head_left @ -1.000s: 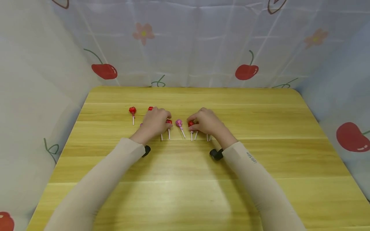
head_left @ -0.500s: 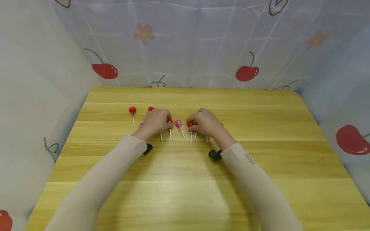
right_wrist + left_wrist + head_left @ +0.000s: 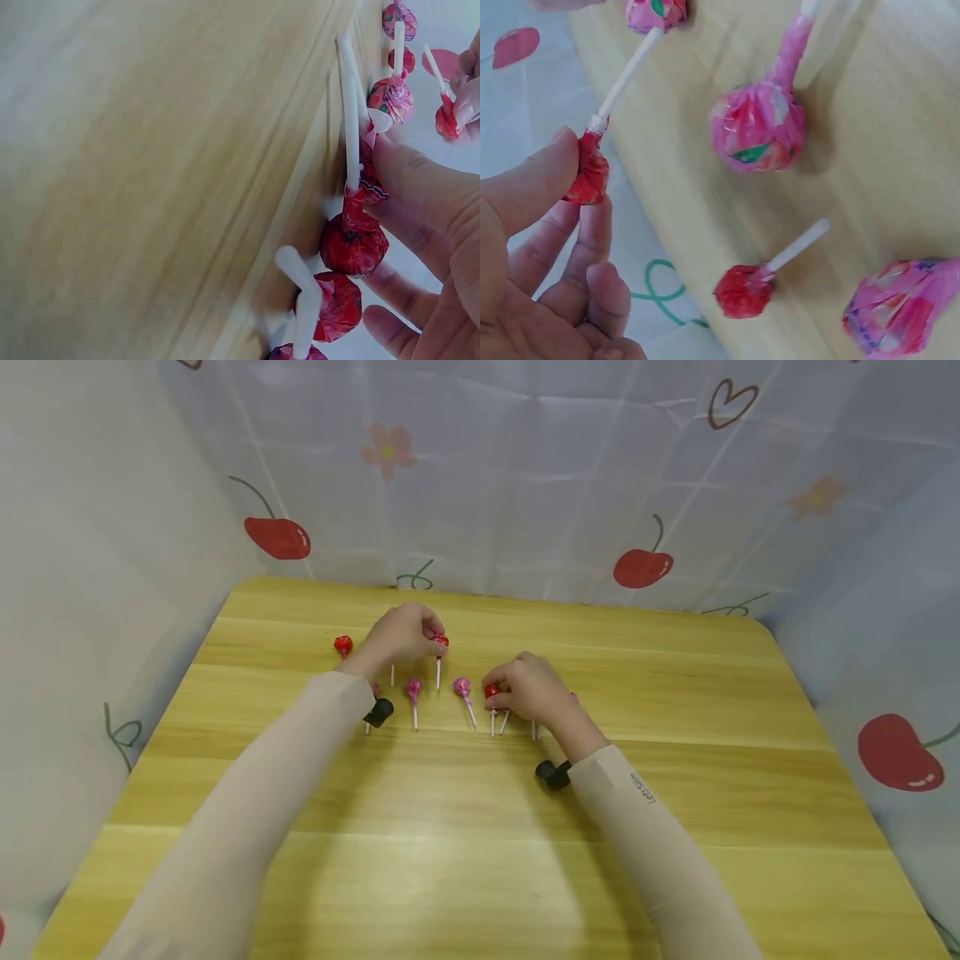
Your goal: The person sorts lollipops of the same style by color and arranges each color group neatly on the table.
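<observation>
My left hand (image 3: 401,633) pinches a red lollipop (image 3: 591,176) by its wrapped head, thumb on one side and fingers behind. Its white stick points away from the fingers. My right hand (image 3: 531,692) has thumb and forefinger around the head of another red lollipop (image 3: 492,691), which is among the lollipops on the table. Between the hands lies a pink lollipop (image 3: 462,687), and a second pink lollipop (image 3: 414,687) is just left of it. Two more red lollipops (image 3: 354,244) are close under the right fingers, partly hidden by that hand in the head view.
A red lollipop (image 3: 343,645) lies at the far left, partly covered by the left wrist. Another red lollipop (image 3: 742,292) sits below the left hand. The wooden table (image 3: 480,860) ends at a cherry-patterned curtain (image 3: 510,485). Black wrist cameras (image 3: 553,775) hang under both wrists.
My left hand has carried the red lollipop away from the front row toward the back of the table, uncovering a pink one. The right hand keeps its place. The head view has tilted slightly.
</observation>
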Tool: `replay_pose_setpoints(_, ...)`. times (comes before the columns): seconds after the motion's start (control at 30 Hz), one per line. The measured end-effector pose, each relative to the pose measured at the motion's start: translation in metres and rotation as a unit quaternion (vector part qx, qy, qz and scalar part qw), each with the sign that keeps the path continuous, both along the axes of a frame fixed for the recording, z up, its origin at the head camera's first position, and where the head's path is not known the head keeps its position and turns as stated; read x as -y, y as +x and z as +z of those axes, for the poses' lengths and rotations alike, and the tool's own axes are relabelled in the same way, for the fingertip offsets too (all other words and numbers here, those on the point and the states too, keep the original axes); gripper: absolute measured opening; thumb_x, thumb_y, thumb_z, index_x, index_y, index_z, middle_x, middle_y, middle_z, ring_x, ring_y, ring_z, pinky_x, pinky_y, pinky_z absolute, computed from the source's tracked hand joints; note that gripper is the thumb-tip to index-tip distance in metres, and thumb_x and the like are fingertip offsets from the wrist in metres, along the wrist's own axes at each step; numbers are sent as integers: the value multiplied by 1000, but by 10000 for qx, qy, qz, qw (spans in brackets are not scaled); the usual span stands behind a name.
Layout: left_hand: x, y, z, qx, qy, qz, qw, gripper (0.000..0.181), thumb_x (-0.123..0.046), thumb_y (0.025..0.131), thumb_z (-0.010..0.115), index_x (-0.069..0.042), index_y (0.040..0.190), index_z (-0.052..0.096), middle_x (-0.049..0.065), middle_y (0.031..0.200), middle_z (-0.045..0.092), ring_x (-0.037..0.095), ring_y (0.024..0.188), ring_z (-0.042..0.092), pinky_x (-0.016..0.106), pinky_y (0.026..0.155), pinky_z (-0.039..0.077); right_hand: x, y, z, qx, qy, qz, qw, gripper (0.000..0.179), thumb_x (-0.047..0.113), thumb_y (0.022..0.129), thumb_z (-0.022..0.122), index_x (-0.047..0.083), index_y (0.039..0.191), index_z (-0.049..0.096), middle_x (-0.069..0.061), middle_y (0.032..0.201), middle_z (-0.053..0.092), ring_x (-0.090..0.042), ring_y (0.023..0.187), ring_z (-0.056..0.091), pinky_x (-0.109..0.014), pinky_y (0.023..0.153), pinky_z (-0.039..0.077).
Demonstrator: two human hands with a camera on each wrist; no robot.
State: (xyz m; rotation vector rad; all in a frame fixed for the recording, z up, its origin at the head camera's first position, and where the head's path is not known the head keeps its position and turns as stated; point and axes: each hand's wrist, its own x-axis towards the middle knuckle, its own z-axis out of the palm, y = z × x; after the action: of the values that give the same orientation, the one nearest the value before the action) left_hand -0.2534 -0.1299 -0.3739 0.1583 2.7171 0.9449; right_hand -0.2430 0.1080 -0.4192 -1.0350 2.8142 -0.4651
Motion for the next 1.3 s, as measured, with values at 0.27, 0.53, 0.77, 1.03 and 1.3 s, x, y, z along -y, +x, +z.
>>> replay_pose_setpoints(0.27, -9, -7, -9, 169, 298, 83, 9994, 27, -21, 90, 74, -7, 112, 68, 9, 113, 66, 26, 104, 59, 43, 98, 47, -13, 3, 6, -8, -64, 41, 10000, 26, 28, 83, 81, 18, 107, 78, 3, 93, 76, -18, 84, 64, -40, 94, 47)
replay_pose_setpoints(0.53, -27, -13, -7, -53, -435, -82, 9990, 24, -27, 90, 73, -10, 107, 69, 7, 113, 68, 27, 102, 59, 45, 95, 45, -25, 6, 15, -77, 259, -124, 9996, 26, 33, 85, 79, 21, 107, 78, 6, 96, 76, -21, 92, 61, -38, 91, 48)
replay_pose_setpoints(0.77, -33, -10, -12, -12, -655, -104, 9978, 21, -27, 90, 74, -9, 102, 70, 8, 112, 70, 27, 99, 59, 46, 93, 45, -31, 12, 12, -141, 131, -154, 9997, 23, 33, 84, 79, 21, 104, 78, 7, 95, 77, -18, 90, 62, -36, 91, 47)
replay_pose_setpoints(1.03, -35, -12, -15, -174, -843, -216, 9961, 18, -27, 88, 76, -11, 92, 70, 6, 103, 70, 24, 90, 56, 43, 85, 44, -36, 15, 13, 24, 121, -409, 9991, 25, 32, 84, 80, 21, 107, 78, 4, 101, 77, -21, 97, 57, -37, 90, 46)
replay_pose_setpoints(1.3, -38, -12, -16, -145, -874, -142, 9960, 20, -29, 86, 78, -12, 89, 69, 5, 100, 68, 24, 90, 55, 43, 85, 42, -37, 16, 14, -7, 315, -292, 9991, 29, 33, 84, 79, 19, 110, 77, 3, 100, 76, -21, 97, 57, -37, 94, 46)
